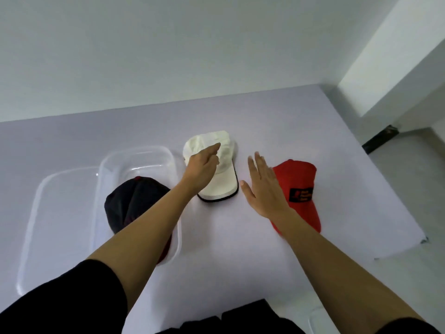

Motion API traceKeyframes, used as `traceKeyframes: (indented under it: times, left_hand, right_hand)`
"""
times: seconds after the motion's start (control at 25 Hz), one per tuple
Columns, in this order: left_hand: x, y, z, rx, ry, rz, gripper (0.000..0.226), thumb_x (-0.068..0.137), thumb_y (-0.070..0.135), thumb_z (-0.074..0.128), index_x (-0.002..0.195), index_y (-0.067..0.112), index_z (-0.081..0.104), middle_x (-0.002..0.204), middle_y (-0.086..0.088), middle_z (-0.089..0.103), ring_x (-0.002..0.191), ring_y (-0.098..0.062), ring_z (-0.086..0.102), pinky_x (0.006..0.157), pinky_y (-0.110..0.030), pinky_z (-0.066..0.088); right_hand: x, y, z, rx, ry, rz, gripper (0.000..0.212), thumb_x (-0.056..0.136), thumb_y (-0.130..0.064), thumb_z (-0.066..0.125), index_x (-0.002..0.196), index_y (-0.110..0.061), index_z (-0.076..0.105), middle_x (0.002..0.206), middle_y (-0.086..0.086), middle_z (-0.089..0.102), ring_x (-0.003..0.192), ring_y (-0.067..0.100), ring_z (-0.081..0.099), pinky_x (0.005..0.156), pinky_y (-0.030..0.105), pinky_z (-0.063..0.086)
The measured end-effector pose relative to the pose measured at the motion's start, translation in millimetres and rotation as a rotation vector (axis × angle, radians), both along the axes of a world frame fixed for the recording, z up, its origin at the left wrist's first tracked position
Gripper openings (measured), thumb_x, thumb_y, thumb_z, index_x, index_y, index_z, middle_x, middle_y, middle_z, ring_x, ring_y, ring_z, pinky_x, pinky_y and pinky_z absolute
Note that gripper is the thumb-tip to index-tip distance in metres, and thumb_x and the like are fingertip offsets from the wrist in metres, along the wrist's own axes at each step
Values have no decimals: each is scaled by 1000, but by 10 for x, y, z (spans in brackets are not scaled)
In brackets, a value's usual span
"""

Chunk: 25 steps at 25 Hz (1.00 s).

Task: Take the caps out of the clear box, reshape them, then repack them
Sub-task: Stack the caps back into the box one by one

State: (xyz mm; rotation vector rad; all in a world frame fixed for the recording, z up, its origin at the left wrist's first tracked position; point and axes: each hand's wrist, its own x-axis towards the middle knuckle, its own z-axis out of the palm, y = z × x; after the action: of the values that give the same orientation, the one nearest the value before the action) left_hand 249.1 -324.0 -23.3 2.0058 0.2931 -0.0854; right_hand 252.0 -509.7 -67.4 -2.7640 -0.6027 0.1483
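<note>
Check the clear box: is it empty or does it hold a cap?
Not empty. The dark cap lies inside the clear box; the white cap and red cap lie outside, on the table.

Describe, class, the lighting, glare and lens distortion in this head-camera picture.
Head view: soft, even light, faint shadows only; small glare streaks on the clear box rim; wide-angle bending curves the table edges; left hand and right hand slightly motion-blurred; white cap fairly sharp.
</note>
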Motion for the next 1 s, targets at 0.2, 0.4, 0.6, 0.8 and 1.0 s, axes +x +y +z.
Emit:
traceKeyframes:
  times: [0.2, 0.4, 0.6, 0.8, 1.0]
  left_hand:
    - [225, -813, -308, -20, 82, -111, 46, 95, 13, 39, 141, 12, 42, 144, -6, 46, 132, -17, 42, 101, -17, 26]
    - [323, -1257, -608, -104, 268, -196, 77, 85, 50, 60, 147, 19, 27, 151, 0, 33, 136, -16, 35, 106, -29, 30]
    - [378, -1402, -738, -216, 294, -161, 54, 83, 49, 63, 128, 21, 51, 119, 4, 59, 110, -15, 57, 87, -25, 46]
    - [335, -1280, -747, -521, 335, -200, 16, 91, 27, 58, 94, 12, 65, 87, 3, 64, 84, -10, 60, 80, -25, 47]
    - [200, -1189, -645, -648, 367, -147, 29, 93, 15, 53, 66, 20, 63, 65, 7, 55, 66, -8, 50, 64, -20, 41]
  right_hand:
    - [39, -907, -156, 23, 15, -117, 82, 86, -56, 31, 149, -10, 4, 157, 14, -3, 145, 27, -3, 115, 43, 5]
    - [11, -1587, -386, 125, 268, -284, 124, 66, -73, 58, 146, -19, -19, 155, 12, -22, 144, 25, -14, 114, 43, 3]
    - [16, -1773, -573, 370, 579, -340, 130, 59, -65, 72, 145, -26, -18, 157, -2, -15, 144, 16, -7, 116, 42, 9]
    - [202, -1669, -529, 716, 556, -568, 82, 87, -57, 45, 149, -21, 3, 158, -1, 8, 143, 15, 17, 116, 41, 21]
    - [379, -1605, -536, 747, 559, -423, 37, 98, -32, 40, 133, -23, 45, 135, -5, 51, 127, 11, 45, 109, 33, 35]
